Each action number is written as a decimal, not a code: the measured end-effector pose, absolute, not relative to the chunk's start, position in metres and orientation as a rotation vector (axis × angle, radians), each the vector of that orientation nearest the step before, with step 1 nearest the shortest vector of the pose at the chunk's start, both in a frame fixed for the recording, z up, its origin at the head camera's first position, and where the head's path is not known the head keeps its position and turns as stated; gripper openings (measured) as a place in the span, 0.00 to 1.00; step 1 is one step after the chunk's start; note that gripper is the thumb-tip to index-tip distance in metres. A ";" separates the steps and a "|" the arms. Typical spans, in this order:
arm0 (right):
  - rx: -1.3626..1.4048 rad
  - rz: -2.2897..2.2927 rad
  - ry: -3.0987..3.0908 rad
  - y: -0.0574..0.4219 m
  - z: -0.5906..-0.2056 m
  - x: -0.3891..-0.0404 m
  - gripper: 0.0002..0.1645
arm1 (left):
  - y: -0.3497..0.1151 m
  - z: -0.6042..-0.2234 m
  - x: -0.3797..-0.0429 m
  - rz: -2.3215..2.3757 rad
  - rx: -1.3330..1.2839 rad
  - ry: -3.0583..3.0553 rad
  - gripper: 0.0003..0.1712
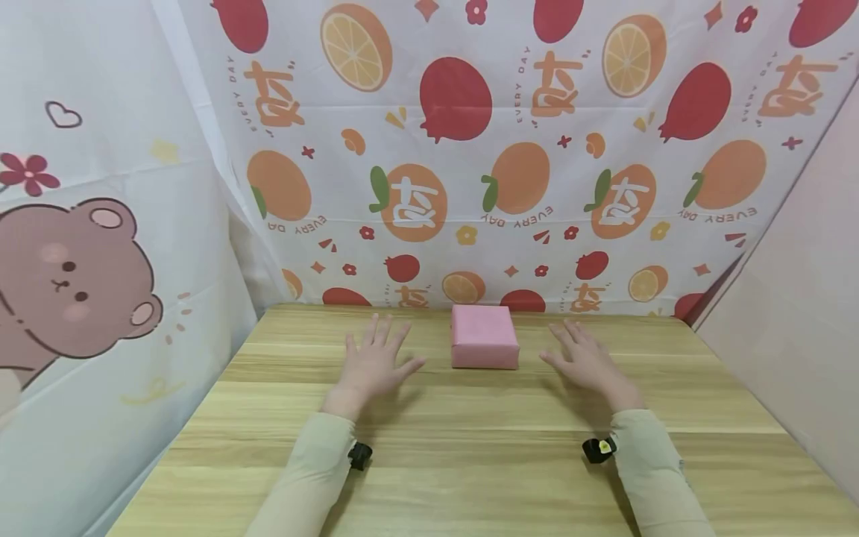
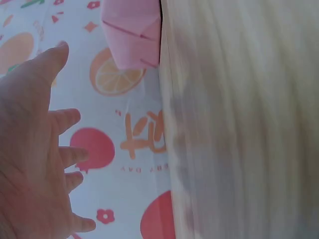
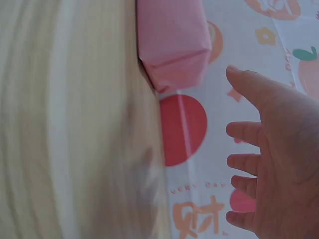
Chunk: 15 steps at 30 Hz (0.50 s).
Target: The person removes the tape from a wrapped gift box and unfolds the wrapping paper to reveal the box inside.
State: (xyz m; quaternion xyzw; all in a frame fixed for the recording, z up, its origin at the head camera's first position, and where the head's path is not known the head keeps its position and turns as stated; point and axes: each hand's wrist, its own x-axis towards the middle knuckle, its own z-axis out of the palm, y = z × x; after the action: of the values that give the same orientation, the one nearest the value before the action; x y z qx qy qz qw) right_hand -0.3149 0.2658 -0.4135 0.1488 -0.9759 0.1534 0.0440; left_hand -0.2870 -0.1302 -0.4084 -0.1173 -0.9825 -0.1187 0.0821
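A pink paper-wrapped box [image 1: 484, 335] sits near the back edge of the wooden table, between my two hands. To its left, my left hand [image 1: 371, 365] is spread with fingers extended, apart from the box and holding nothing. On the other side, my right hand [image 1: 589, 362] also has its fingers spread and is apart from the box. In the left wrist view the box [image 2: 132, 32] shows a folded paper end beyond the thumb. The right wrist view shows the box's other folded end [image 3: 174, 50] beyond the right thumb.
The light wooden table [image 1: 463, 477] ends at a fruit-printed curtain [image 1: 456, 179]. At the left hangs a white cloth with a printed bear [image 1: 80, 276]; a pale wall [image 1: 792, 298] stands at the right. Small black devices are on both wrists.
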 end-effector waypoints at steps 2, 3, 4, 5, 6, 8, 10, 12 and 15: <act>0.475 0.479 -2.963 0.262 -0.416 -0.316 0.46 | -0.124 -0.409 -0.286 -0.356 -0.377 -2.940 0.46; 0.485 0.480 -2.950 0.260 -0.416 -0.316 0.46 | -0.121 -0.409 -0.286 -0.353 -0.394 -2.941 0.46; 0.493 0.487 -2.935 0.258 -0.417 -0.316 0.45 | -0.118 -0.410 -0.286 -0.360 -0.415 -2.940 0.46; 0.501 0.490 -2.917 0.256 -0.418 -0.317 0.44 | -0.114 -0.411 -0.285 -0.368 -0.434 -2.942 0.46; 0.505 0.497 -2.897 0.255 -0.419 -0.317 0.43 | -0.111 -0.412 -0.285 -0.369 -0.452 -2.947 0.45; 0.522 0.549 -2.860 0.251 -0.420 -0.319 0.41 | -0.104 -0.414 -0.285 -0.384 -0.485 -2.955 0.44; 0.544 0.626 -2.839 0.246 -0.423 -0.320 0.39 | -0.098 -0.415 -0.283 -0.424 -0.514 -2.958 0.43; 0.566 0.733 -2.834 0.241 -0.426 -0.322 0.37 | -0.092 -0.413 -0.282 -0.498 -0.530 -2.968 0.42; 0.582 0.853 -2.842 0.232 -0.431 -0.323 0.36 | -0.082 -0.410 -0.279 -0.702 -0.557 -2.960 0.41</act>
State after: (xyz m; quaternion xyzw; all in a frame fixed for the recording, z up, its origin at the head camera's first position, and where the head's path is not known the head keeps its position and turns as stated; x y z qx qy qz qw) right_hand -0.3232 0.2318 -0.4311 0.1920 -0.9383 0.2816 0.0590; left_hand -0.2793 -0.0822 -0.4095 -0.1800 -0.9568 -0.2270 0.0244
